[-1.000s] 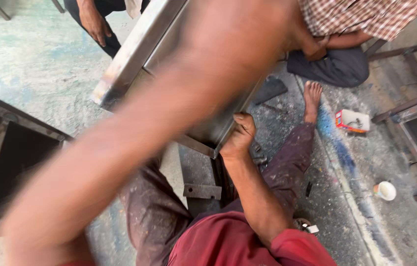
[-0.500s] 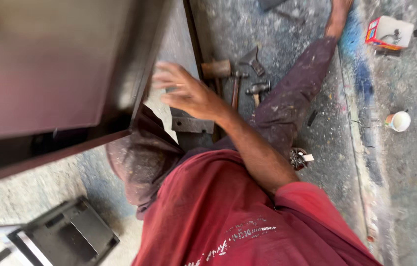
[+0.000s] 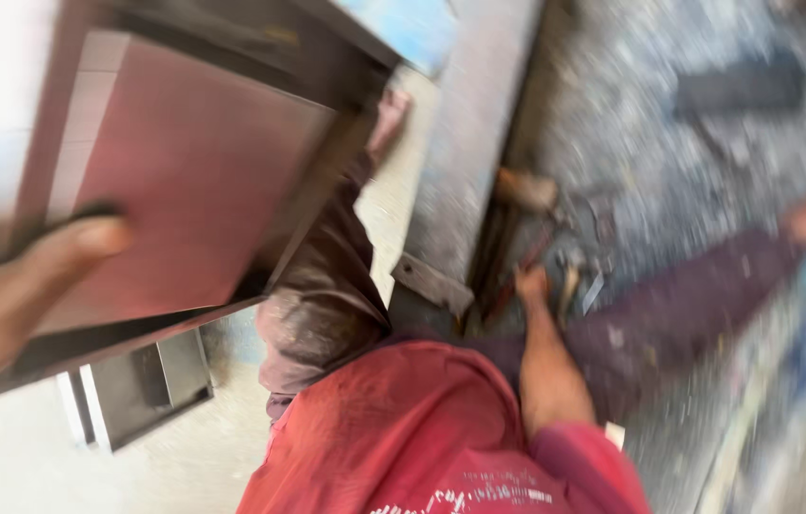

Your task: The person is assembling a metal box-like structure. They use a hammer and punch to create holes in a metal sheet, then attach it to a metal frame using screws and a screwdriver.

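The view is blurred by motion. My left hand (image 3: 27,281) grips the near edge of a large brown metal panel (image 3: 193,181), thumb on top; the panel is tilted over my left knee. My right hand (image 3: 533,286) is down on the floor between my legs, among several hand tools (image 3: 569,276). Whether its fingers hold one is too blurred to tell. A hammer with a wooden handle (image 3: 527,190) lies just beyond that hand. I sit on the floor in a red shirt and dark stained trousers.
A long grey metal beam (image 3: 469,143) runs away from me beside the tools, with a small plate (image 3: 431,281) at its near end. A grey metal box (image 3: 146,381) sits on the floor under the panel. A dark block (image 3: 741,86) lies far right.
My right hand has left the panel's edge and dropped to the tools on the floor. My left hand has come into view gripping the panel, and the view has swung and blurred.
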